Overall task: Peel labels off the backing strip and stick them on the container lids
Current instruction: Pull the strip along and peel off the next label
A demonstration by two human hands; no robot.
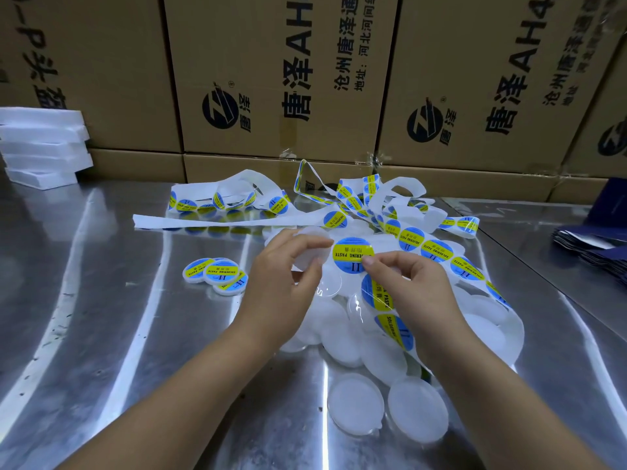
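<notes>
Mid-frame, our right hand [417, 286] pinches a soldering-paste label [353, 254] and our left hand [288, 276] grips a bare lid [310, 252] beside it. Next we must centre the label and press it flat.

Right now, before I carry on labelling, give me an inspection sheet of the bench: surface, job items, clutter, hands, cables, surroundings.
Surface: metal table, shiny and scuffed.
Job's things: label strip trailing over a pile of plain lids; a few labelled lids set aside at left.
Clutter: spent backing strip tangled at the back.
Grippers: left hand holds a clear lid; right hand pinches the edge of a label.
Cables: nothing seen.
Surroundings: cardboard boxes behind; white trays stacked far left; dark flat packs far right.
</notes>
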